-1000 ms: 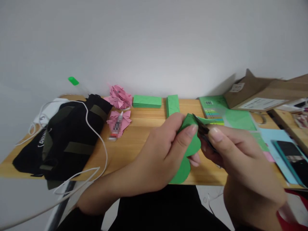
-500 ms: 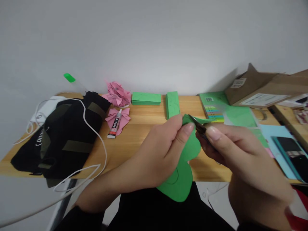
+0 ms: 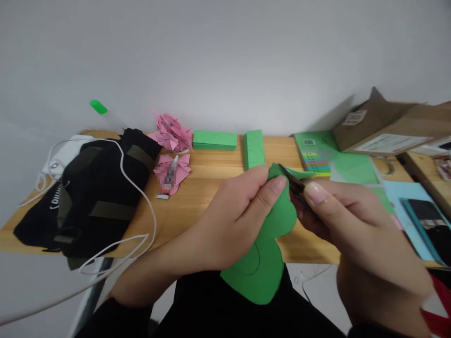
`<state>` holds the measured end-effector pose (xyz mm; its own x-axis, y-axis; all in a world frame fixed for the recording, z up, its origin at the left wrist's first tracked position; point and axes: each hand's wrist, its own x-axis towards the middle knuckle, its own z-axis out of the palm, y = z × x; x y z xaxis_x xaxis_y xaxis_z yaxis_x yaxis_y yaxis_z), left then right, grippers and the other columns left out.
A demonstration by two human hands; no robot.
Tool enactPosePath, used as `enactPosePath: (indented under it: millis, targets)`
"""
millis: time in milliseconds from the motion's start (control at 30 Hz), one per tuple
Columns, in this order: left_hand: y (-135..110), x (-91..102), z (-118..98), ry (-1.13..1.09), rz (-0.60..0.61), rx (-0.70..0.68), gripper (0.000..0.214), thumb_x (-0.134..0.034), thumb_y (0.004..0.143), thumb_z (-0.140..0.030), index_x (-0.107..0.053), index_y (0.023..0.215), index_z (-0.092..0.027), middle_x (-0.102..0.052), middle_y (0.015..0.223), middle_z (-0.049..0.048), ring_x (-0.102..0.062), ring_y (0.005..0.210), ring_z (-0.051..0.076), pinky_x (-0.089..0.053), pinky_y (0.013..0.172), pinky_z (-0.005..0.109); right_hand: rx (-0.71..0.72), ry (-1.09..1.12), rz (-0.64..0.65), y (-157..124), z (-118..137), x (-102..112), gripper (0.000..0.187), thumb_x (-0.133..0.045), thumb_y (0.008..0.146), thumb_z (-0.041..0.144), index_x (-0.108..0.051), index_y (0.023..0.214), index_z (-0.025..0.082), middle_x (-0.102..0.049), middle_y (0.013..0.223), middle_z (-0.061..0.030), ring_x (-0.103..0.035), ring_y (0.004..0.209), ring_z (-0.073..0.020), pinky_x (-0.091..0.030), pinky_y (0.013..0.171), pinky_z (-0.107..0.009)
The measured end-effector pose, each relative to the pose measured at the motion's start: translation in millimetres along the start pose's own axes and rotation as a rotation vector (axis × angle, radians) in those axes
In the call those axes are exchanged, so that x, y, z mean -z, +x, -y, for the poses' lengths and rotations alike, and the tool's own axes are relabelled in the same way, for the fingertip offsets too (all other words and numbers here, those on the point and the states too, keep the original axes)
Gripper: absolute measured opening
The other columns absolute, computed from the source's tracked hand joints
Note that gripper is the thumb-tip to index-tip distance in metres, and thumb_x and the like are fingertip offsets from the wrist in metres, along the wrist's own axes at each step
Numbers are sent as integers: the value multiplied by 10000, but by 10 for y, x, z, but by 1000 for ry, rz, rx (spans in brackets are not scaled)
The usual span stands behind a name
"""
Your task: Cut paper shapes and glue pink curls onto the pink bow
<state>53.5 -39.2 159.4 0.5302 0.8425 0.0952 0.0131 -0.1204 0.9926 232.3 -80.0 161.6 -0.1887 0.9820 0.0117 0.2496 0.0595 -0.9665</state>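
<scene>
My left hand (image 3: pixel 243 211) pinches a green paper (image 3: pixel 262 277) near its upper end, thumb on top. The paper has rounded, scalloped edges and a drawn curve on its lower lobe, which hangs over my lap. Closed around dark scissors (image 3: pixel 294 180) is my right hand (image 3: pixel 338 211); the blades meet the paper's top edge beside my left thumb. A thin strip of green paper (image 3: pixel 299 172) sticks out to the right behind the blades. The scissors' handles are mostly hidden by my fingers.
On the wooden table (image 3: pixel 204 188) lie folded green paper stacks (image 3: pixel 214 140), crumpled pink paper (image 3: pixel 172 134) and a small tube (image 3: pixel 169 176) on pink paper. A black bag (image 3: pixel 102 197) with a white cable (image 3: pixel 141 188) is left; a cardboard box (image 3: pixel 391 124) stands right.
The view has shifted slightly. The paper's lower lobe hangs a little lower and further left, while both hands keep their hold and the blades remain at the top edge.
</scene>
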Motion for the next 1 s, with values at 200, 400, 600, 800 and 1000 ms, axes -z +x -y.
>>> enactPosePath:
  millis: [200, 400, 600, 800, 1000]
  targets:
    - [-26, -14, 11, -17, -40, 7, 363, -462, 996, -361, -435, 673, -200, -449, 614, -41, -446, 584, 93, -360, 554, 245, 49, -1, 10, 29, -15, -11, 490, -477, 1030, 466, -361, 632, 204, -294, 591, 46, -303, 507, -94, -265, 409, -210]
    - [-34, 27, 24, -66, 18, 31, 376, -460, 994, -393, -435, 669, -206, -465, 612, -30, -447, 587, 105, -366, 540, 251, 102, -22, 27, 23, -6, -15, 485, -482, 1038, 412, -356, 622, 198, -297, 570, 51, -307, 485, -87, -270, 405, -205]
    - [-27, 53, -14, -68, 52, 22, 359, -465, 991, -358, -430, 670, -202, -448, 607, -43, -445, 582, 90, -389, 552, 237, 119, -18, 90, 45, 4, 22, 451, -479, 1037, 409, -424, 636, 210, -328, 560, 49, -318, 475, -91, -271, 397, -217]
    - [-56, 93, -83, -43, 108, 36, 342, -438, 1005, -331, -425, 688, -205, -449, 613, -49, -450, 585, 90, -408, 555, 243, 20, 27, 170, 35, -38, 75, 474, -448, 1027, 494, -439, 640, 221, -343, 558, 38, -310, 482, -112, -284, 405, -236]
    - [-67, 103, -74, 42, 77, -1, 356, -434, 1009, -324, -392, 677, -205, -397, 615, -56, -378, 553, 79, -372, 527, 260, -40, 37, 183, 23, -19, 63, 486, -439, 1011, 550, -441, 646, 229, -329, 559, 31, -293, 504, -135, -287, 436, -265]
